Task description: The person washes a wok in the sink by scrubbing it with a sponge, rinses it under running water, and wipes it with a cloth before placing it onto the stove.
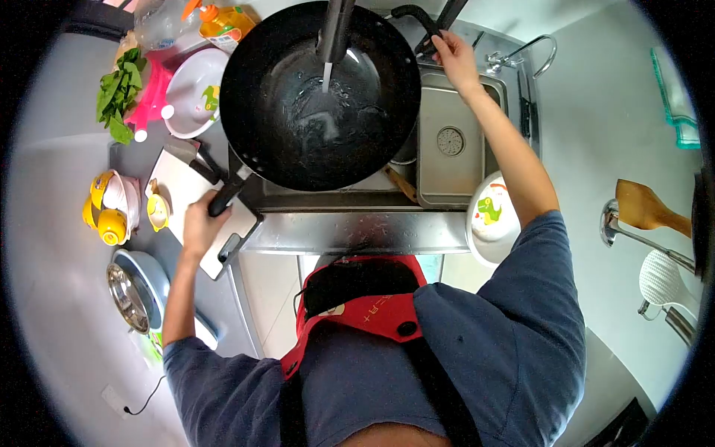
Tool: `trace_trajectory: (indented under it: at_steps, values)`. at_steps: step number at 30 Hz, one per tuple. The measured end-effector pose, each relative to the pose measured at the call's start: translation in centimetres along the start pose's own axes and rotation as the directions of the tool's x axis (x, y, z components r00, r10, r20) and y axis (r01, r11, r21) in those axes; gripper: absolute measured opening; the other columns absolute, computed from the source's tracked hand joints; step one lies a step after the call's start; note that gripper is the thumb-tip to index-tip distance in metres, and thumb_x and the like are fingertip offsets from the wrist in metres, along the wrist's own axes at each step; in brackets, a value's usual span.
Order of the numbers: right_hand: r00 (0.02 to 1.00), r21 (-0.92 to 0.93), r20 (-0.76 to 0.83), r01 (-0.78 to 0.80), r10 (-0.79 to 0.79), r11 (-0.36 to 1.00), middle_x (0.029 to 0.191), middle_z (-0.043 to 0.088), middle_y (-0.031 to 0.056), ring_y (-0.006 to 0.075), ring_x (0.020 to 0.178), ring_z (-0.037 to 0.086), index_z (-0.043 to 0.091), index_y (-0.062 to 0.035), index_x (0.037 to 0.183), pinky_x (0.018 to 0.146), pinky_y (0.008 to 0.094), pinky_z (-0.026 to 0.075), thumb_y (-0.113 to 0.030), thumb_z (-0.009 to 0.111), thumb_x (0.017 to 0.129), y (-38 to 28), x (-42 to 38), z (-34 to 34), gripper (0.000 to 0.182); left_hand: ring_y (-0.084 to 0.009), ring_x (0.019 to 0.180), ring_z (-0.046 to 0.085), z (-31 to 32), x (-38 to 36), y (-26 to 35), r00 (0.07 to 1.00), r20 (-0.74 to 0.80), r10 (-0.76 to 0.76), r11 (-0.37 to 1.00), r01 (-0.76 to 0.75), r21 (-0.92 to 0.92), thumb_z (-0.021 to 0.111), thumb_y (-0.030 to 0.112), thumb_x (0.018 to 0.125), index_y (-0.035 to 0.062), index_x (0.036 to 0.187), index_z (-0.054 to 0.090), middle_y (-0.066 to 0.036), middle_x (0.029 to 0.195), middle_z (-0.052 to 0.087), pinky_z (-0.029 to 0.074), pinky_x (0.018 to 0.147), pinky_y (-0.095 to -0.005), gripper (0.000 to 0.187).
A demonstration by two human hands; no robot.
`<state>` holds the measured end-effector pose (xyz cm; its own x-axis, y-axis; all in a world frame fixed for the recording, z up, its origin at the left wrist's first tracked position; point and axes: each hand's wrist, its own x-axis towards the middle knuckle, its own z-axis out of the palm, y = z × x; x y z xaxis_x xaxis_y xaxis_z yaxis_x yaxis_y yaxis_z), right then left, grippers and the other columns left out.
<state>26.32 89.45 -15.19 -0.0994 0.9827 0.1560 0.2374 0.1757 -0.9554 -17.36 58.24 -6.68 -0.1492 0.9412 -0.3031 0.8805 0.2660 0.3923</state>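
Observation:
A large black wok [253, 97] is tilted over the sink, with some water in its bottom. My left hand [202, 227] is closed round its long black handle [227, 195]. At the far right side, the fingers of my right hand [456, 63] are closed on the small black helper handle [414, 13]. Water runs from the faucet [335, 33] into the wok. Beneath my left hand lies a white cutting board [175, 197], with a knife [195, 160] on its upper part.
A metal drain tray [450, 175] sits in the sink, beside a white bowl [488, 238]. On the left stand a white basin [190, 93], leafy greens [119, 97], yellow cups [112, 223] and a steel bowl [126, 296]. A wooden spatula [644, 205] and a skimmer [663, 279] hang at right.

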Motion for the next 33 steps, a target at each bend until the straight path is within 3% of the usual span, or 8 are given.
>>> trace_trajectory:
  at_steps: [9,16,20,21,22,25,27,33]
  values:
    - [0.904,0.259,0.052,-0.422,0.424,0.869,0.080,0.060,0.0049,0.0114,0.057,0.052,0.052,0.0031,0.113,0.052,0.0262,0.043,-0.014,0.052,0.094,8.8,-6.3,12.3,0.026,-0.0382,0.079,0.061,-14.9,-3.9,11.1,0.997,0.051,-0.066,0.814,0.024,0.581,0.070,0.017,0.077,0.0044,0.100,0.058,-0.020,0.080,0.063,0.049,0.070,-0.0447,0.029]
    - [0.970,0.339,-0.108,-0.169,0.217,0.926,0.080,0.058,0.0026,0.0088,0.058,0.048,0.052,-0.0093,0.121,0.049,0.0232,0.039,-0.011,0.051,0.094,15.4,-8.3,23.4,0.027,-0.0296,0.076,0.064,-19.0,-3.1,20.2,0.988,0.150,0.038,0.265,-0.155,0.952,0.066,0.031,0.081,0.0138,0.122,0.050,-0.012,0.082,0.063,0.051,0.068,-0.0411,0.047]
    - [0.968,0.380,0.015,-0.237,0.250,0.894,0.088,0.059,0.0024,0.0150,0.074,0.054,0.054,-0.0074,0.120,0.067,0.0291,0.044,-0.008,0.055,0.090,12.0,-10.6,24.6,0.031,-0.0252,0.077,0.062,-20.0,-1.7,22.7,0.986,0.161,-0.036,0.013,-0.161,0.987,0.064,0.033,0.082,0.0184,0.131,0.046,-0.008,0.079,0.061,0.049,0.071,-0.0370,0.054]
    - [0.991,-0.115,-0.137,-0.021,0.005,0.993,0.087,0.060,0.0040,0.0186,0.078,0.055,0.055,-0.0074,0.118,0.072,0.0316,0.044,-0.007,0.058,0.086,9.6,-11.3,23.8,0.032,-0.0247,0.078,0.062,-20.5,-1.4,22.3,0.977,0.210,0.041,-0.022,-0.209,0.978,0.064,0.033,0.082,0.0183,0.130,0.047,-0.008,0.079,0.061,0.048,0.072,-0.0366,0.054]
    - [0.947,-0.597,-0.143,0.150,-0.288,0.788,0.086,0.061,0.0056,0.0221,0.083,0.057,0.056,-0.0073,0.116,0.078,0.0341,0.044,-0.007,0.061,0.083,6.5,-11.9,22.6,0.034,-0.0241,0.080,0.061,-20.8,-1.2,22.0,0.959,0.258,0.116,-0.059,-0.253,0.966,0.064,0.033,0.082,0.0181,0.130,0.047,-0.007,0.079,0.061,0.048,0.073,-0.0363,0.054]
    - [0.913,-0.181,0.167,0.399,-0.372,0.899,0.075,0.061,0.0108,0.0259,0.073,0.059,0.061,-0.0043,0.097,0.072,0.0349,0.048,-0.008,0.067,0.077,-1.7,-13.2,22.0,0.021,-0.0255,0.080,0.060,-21.5,-0.8,21.3,0.950,0.276,0.148,-0.018,-0.277,0.961,0.064,0.031,0.082,0.0170,0.130,0.048,-0.009,0.079,0.060,0.046,0.074,-0.0383,0.053]
    - [0.846,0.169,0.503,0.105,-0.177,0.980,0.078,0.064,0.0133,0.0227,0.071,0.063,0.060,-0.0007,0.090,0.064,0.0322,0.049,-0.014,0.070,0.076,-4.1,-15.5,24.6,0.022,-0.0269,0.080,0.059,-21.7,-0.7,20.8,0.942,0.295,0.158,-0.001,-0.299,0.954,0.064,0.031,0.082,0.0166,0.130,0.048,-0.010,0.079,0.061,0.046,0.073,-0.0394,0.053]
    - [0.803,0.036,0.589,0.086,-0.091,0.996,0.083,0.066,0.0149,0.0241,0.074,0.065,0.063,-0.0005,0.090,0.068,0.0332,0.051,-0.011,0.070,0.076,-3.8,-15.0,26.3,0.019,-0.0327,0.080,0.058,-22.6,-0.8,20.4,0.941,0.299,0.159,0.189,-0.326,0.926,0.064,0.031,0.080,0.0149,0.127,0.053,-0.014,0.085,0.063,0.045,0.076,-0.0425,0.050]
